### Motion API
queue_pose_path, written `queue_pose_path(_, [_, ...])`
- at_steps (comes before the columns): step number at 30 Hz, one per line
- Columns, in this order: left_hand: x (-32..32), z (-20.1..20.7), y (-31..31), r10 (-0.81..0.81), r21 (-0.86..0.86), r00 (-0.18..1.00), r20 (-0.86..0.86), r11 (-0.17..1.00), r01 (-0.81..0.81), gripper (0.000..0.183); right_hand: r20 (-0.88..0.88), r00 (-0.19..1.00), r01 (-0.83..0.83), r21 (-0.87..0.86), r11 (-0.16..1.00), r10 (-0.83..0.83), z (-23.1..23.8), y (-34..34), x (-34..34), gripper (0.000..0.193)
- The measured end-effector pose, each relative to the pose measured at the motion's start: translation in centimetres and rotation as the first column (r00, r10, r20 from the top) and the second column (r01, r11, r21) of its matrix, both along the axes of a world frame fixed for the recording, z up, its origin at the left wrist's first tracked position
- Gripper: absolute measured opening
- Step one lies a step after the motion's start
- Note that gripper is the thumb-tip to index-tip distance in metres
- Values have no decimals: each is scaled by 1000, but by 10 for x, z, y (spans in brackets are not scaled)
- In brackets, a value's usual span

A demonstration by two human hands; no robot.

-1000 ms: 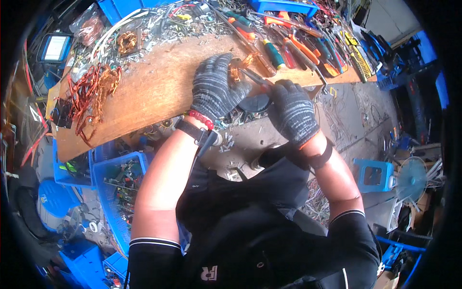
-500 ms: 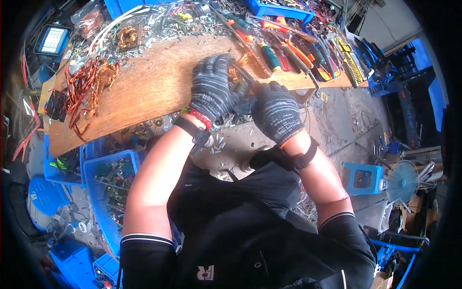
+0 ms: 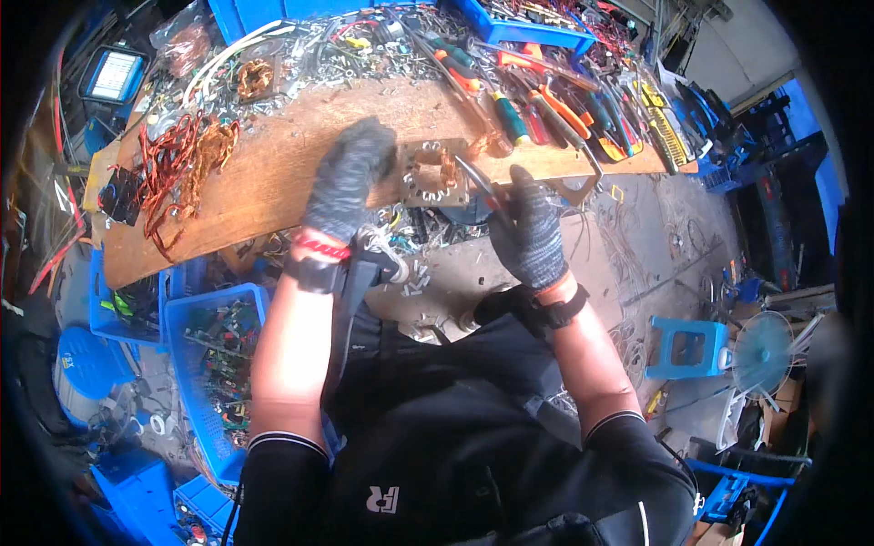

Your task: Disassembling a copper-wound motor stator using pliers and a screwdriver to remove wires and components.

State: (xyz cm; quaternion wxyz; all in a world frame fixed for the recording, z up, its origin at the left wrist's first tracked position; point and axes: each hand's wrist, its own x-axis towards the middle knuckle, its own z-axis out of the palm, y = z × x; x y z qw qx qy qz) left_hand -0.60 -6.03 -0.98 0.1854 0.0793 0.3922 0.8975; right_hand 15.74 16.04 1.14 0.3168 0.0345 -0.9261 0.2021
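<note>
A squarish metal stator core lies at the front edge of the wooden board, with copper winding in its round opening. My right hand, in a grey knit glove, is closed around a slim tool with a pointed metal end and some red near the grip. Its tip is close to the right side of the stator core; whether they touch I cannot tell. My left hand, gloved alike, is over the board left of the core. Motion smears its fingers.
Copper and red wire bundles lie on the board's left. Screwdrivers, pliers and cutters crowd its right, metal scraps its back. A blue basket stands lower left; a blue stool and fan are at right.
My left hand has let go of the stator core and moved left, uncovering it. My right hand, still with the tool, has dropped slightly down and to the right.
</note>
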Motion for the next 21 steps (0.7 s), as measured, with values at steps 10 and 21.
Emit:
queue_pose_path(10, [99, 5, -21, -669, 669, 743, -29, 539, 511, 71, -78, 921, -385, -17, 923, 383, 46, -6, 38, 63])
queue_pose_path(21, [128, 41, 16, -303, -387, 244, -921, 643, -662, 50, 72, 959, -247, -269, 931, 276, 24, -5, 77, 41])
